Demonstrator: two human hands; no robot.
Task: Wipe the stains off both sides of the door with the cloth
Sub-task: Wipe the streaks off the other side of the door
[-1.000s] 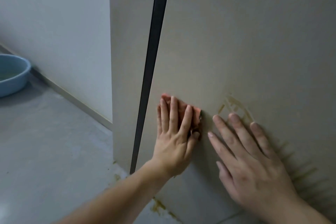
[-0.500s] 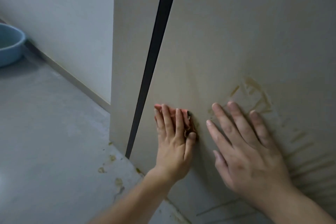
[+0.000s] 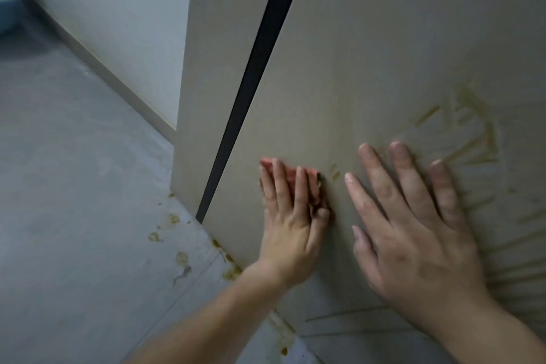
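Left hand: fingers straight and close together, palm pressed flat, wrist extended. Right hand, just beside it: palm flat, fingers straight and spread, thumb alongside.

Blue basin on spattered grey floor by wall

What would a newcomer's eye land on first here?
Two hands lie flat on the beige door: the left hand presses a pink cloth low beside the dark edge strip, and the right hand rests bare next to it. Brown streaky stains smear the door above and right of the right hand, and similar drips spot the grey floor at the door's foot.
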